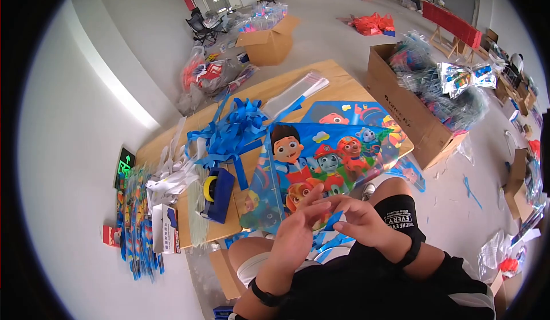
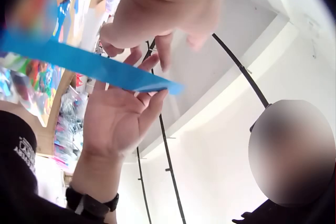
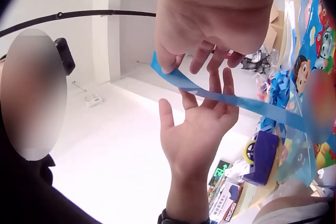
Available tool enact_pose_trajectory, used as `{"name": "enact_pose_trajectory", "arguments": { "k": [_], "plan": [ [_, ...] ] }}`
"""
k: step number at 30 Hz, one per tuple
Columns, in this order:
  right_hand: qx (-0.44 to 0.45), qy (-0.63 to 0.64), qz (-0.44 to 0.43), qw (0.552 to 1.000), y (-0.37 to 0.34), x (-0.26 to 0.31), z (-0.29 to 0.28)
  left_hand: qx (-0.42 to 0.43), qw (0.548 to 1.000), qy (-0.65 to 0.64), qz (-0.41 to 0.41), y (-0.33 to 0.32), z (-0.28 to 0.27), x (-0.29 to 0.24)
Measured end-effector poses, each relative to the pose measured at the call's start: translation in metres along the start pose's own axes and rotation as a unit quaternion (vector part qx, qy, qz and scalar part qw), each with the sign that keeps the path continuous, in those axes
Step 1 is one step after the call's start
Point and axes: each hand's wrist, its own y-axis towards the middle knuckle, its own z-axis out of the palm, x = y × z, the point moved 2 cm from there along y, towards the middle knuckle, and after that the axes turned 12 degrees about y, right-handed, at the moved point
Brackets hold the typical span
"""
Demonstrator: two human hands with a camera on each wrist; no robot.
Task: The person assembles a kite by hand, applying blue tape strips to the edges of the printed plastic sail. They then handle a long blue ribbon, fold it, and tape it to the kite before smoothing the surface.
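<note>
A blue ribbon (image 1: 333, 221) (image 2: 79, 65) (image 3: 262, 107) runs between the two hands, close to a printed cartoon sheet (image 1: 321, 154). My right hand (image 1: 365, 221) (image 2: 113, 121) (image 3: 210, 24) pinches the ribbon near its end, between thumb and fingers. Facing it, my left hand (image 1: 295, 237) (image 2: 173, 8) (image 3: 194, 134) has its palm turned up and its fingers mostly extended. In the right wrist view the ribbon passes across the left fingers; whether they press on it I cannot tell. The sheet's lower edge is partly behind the hands.
On the wooden table (image 1: 338, 79) lie a heap of blue ribbons (image 1: 240, 126), a blue tape dispenser (image 1: 220, 197), white strips (image 1: 172, 174) and clear sleeves (image 1: 295, 93). Bundled blue pieces (image 1: 137, 228) hang at the left. A large carton (image 1: 401, 108) stands beyond the table's right edge.
</note>
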Motion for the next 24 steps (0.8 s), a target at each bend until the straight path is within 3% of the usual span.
{"name": "enact_pose_trajectory", "arguments": {
  "k": [1,3,4,6,10,12,14,18,19,21,24],
  "plan": [
    [-0.025,0.039,0.013,0.999,-0.005,-0.006,-0.004,0.001,1.000,-0.001,0.000,0.000,0.004,0.004],
    [-0.050,0.079,0.029,0.995,-0.015,-0.012,-0.008,-0.109,0.985,0.131,0.009,-0.001,0.008,0.007],
    [-0.068,0.117,0.069,0.988,-0.021,-0.014,-0.011,-0.111,0.985,0.131,0.008,-0.002,0.011,0.011],
    [-0.088,0.156,0.108,0.978,-0.025,-0.014,-0.013,-0.178,0.946,0.262,0.062,-0.003,0.015,0.016],
    [-0.066,0.147,0.107,0.981,-0.034,-0.011,-0.018,-0.205,0.904,0.367,0.080,-0.002,0.020,0.026],
    [-0.059,0.136,0.119,0.982,-0.037,-0.008,-0.021,-0.202,0.860,0.451,0.124,-0.002,0.020,0.032],
    [0.010,0.021,0.058,0.998,-0.032,0.009,-0.014,-0.220,0.865,0.432,0.132,-0.002,0.019,0.041],
    [0.004,-0.031,0.080,0.996,-0.035,0.019,-0.014,-0.237,0.870,0.411,0.133,0.002,0.024,0.044],
    [0.012,-0.048,0.049,0.998,-0.033,0.020,-0.014,-0.236,0.870,0.411,0.132,0.003,0.028,0.041],
    [0.019,-0.065,0.019,0.998,-0.032,0.022,-0.014,-0.232,0.911,0.339,0.032,0.005,0.033,0.038],
    [0.011,-0.071,0.017,0.997,-0.034,0.025,-0.015,-0.169,0.913,0.372,-0.002,0.001,0.019,0.040]
  ]
}}
